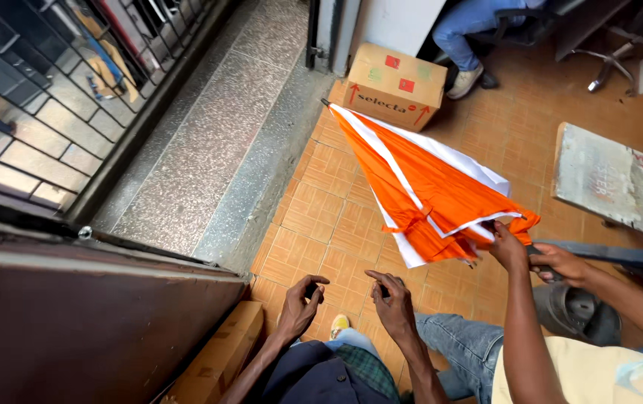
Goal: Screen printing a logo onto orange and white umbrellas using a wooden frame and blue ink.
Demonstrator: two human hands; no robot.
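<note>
Where the knees meet the tiled floor (321,224): left hand (300,303) and right hand (394,303), fingers curled, grip impossible to tell; just beyond, folded orange-and-white umbrella (426,191), clasped by co-worker's hands (534,258).

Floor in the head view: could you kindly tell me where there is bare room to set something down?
Bare tiles lie between the grey step and the folded orange umbrella, and between the cardboard box and the grey board. It is crowded around your left hand and right hand, and by the co-worker's hands on the umbrella.
</note>
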